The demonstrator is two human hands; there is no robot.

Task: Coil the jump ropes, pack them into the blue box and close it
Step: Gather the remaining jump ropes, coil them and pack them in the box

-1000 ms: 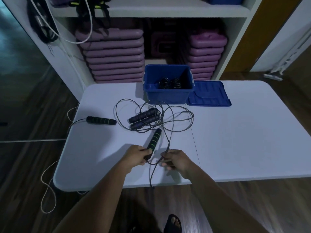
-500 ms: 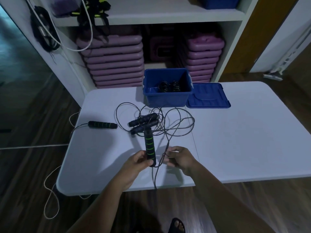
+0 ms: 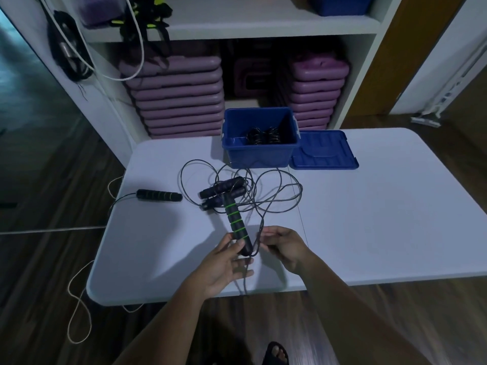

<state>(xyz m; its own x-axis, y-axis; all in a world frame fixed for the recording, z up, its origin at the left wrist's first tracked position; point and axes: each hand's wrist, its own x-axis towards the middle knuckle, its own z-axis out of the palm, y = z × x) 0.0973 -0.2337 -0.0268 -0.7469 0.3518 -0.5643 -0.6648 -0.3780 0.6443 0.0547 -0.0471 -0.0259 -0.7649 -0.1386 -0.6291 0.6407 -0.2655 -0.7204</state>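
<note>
Over the near edge of the white worktop (image 3: 382, 219), both hands are busy. The left hand (image 3: 224, 262) grips the near end of a black handle with green rings (image 3: 235, 222), thumb and fingers curled round it. The handle stands tilted, its far end over the tangle. Just to its right, the right hand (image 3: 286, 248) pinches the thin black cord (image 3: 261, 225) close beside the handle's base, fingers curled in on it. A stretch of that cord hangs down past the worktop's near edge. Beyond the hands, loose loops of cord sprawl across the middle of the worktop, and among them lie two purple handles (image 3: 218, 188) side by side, touching. Off to the left, well apart from the tangle, a second green-ringed handle (image 3: 159, 195) lies flat, its cord trailing off the left edge. At the far edge sits the blue box (image 3: 259, 156), open, with coiled ropes (image 3: 263, 135) already inside at the bottom. Its blue lid (image 3: 325, 151) lies flat on the worktop just beside the box's right side. Behind all that, a white shelf unit (image 3: 237, 27) holds stacks of purple step platforms (image 3: 179, 101). Down on the wooden floor, a sandalled foot (image 3: 275, 354) shows at the bottom.
</note>
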